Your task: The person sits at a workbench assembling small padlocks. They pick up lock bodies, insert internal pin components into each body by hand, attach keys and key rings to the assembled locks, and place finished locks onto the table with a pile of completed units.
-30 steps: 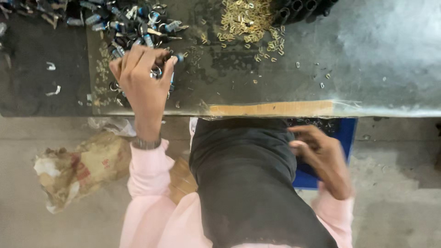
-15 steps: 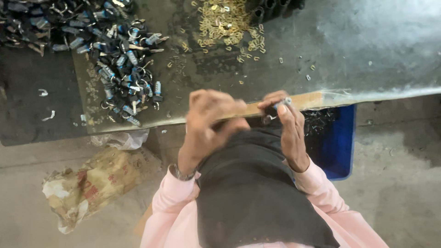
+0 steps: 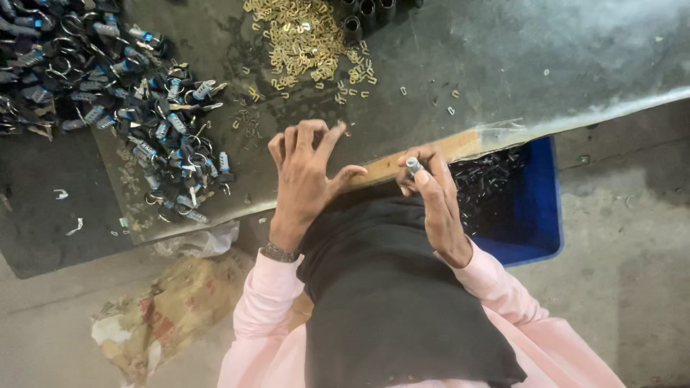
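Nearest the camera, a black cloth (image 3: 395, 302) lies across the person's lap between two pink sleeves (image 3: 262, 316). Just beyond it, the right hand (image 3: 435, 197) pinches a small silver cylinder (image 3: 413, 165) between thumb and fingertips, its fingers curled tight around the piece, right at the wooden strip (image 3: 460, 144) that edges the worktable (image 3: 539, 65). The left hand (image 3: 305, 176) holds nothing; its fingers are spread and bent, fingertips resting on the table surface just inside the edge, with a wrist bracelet (image 3: 279, 252) showing at the cuff. Below the table to the right, a blue bin (image 3: 535, 208) holds dark metal parts. On the floor to the left lies a crumpled sack (image 3: 165, 316). Farther along the table, left of the empty hand, a heap of dark padlocks with silver shackles (image 3: 122, 108) spreads out, and beyond the hands sits a pile of small brass pieces (image 3: 305, 39), with a row of black cylinders (image 3: 363, 11) at the far edge.
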### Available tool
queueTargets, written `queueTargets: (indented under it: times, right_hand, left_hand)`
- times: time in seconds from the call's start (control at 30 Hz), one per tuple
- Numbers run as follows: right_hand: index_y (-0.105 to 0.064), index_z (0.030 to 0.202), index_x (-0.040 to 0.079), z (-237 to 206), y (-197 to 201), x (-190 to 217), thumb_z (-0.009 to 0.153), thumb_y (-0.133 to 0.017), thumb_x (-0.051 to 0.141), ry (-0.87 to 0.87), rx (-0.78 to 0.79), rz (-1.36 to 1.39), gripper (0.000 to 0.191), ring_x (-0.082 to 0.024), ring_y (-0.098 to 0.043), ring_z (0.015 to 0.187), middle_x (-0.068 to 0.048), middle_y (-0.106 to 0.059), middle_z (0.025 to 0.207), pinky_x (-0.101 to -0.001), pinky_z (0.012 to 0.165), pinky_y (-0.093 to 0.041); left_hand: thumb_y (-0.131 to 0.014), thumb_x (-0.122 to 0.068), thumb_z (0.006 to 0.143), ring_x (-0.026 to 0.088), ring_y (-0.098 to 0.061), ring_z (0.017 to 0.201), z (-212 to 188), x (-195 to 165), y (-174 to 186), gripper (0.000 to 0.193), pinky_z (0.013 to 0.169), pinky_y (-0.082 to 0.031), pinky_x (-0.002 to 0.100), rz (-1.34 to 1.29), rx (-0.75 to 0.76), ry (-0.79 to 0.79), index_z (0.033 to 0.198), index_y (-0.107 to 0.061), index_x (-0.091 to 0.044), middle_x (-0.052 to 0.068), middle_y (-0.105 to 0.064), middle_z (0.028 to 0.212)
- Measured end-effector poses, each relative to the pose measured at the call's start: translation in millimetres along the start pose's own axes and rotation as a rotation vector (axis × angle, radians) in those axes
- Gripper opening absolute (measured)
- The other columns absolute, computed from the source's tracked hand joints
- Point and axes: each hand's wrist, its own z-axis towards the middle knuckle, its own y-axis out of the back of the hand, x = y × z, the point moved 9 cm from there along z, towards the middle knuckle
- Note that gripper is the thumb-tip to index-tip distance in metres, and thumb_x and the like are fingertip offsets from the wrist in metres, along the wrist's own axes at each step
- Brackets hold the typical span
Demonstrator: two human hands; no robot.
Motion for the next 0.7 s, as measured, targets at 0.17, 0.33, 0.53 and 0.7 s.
queueTargets:
  times: [0.17, 0.33, 0.53, 0.7]
  right_hand:
    - [-0.047, 0.109, 0.004, 4, -1, -10, 0.105, -0.042, 0.026, -0.016, 0.007, 0.027, 0.023, -0.010, -0.040, 0.081, -0.003, -0.046, 0.091, -0.0263, 0.076, -0.038]
    - [-0.043, 0.107, 0.006, 6, -2, -11, 0.104, -0.042, 0.026, 0.049, 0.006, 0.073, 0.020, -0.011, -0.036, 0.080, -0.002, -0.041, 0.088, -0.0258, 0.074, -0.033]
    - [-0.047, 0.108, 0.005, 6, -1, -2, 0.104, -0.036, 0.025, 0.076, 0.022, -0.048, 0.024, -0.012, -0.038, 0.082, -0.003, -0.045, 0.092, -0.0280, 0.077, -0.037]
    - [-0.059, 0.108, 0.003, 5, -6, 43, 0.107, -0.038, 0.022, 0.272, 0.011, -0.435, 0.028, -0.026, -0.055, 0.119, -0.010, -0.065, 0.113, -0.0384, 0.108, -0.031]
  left_hand:
    - [-0.077, -0.061, 0.085, 0.026, -0.049, 0.117, 0, 7, -1, 0.073, 0.104, -0.031, 0.045, 0.008, -0.047, 0.052, 0.138, -0.063, -0.013, 0.005, -0.054, 0.123]
    - [-0.073, -0.064, 0.086, 0.026, -0.048, 0.114, 10, 11, -5, 0.079, 0.103, -0.031, 0.046, 0.060, -0.036, 0.055, 0.145, -0.061, -0.013, 0.006, -0.052, 0.120]
    - [-0.072, -0.066, 0.082, 0.028, -0.047, 0.113, 4, 1, -8, 0.081, 0.104, -0.030, 0.049, 0.015, 0.042, -0.015, 0.140, -0.061, -0.011, 0.008, -0.051, 0.116]
    - [-0.074, -0.057, 0.086, 0.027, -0.049, 0.119, -20, -9, -5, 0.059, 0.105, -0.030, 0.047, -0.063, 0.088, -0.047, 0.125, -0.065, -0.014, 0.005, -0.054, 0.121]
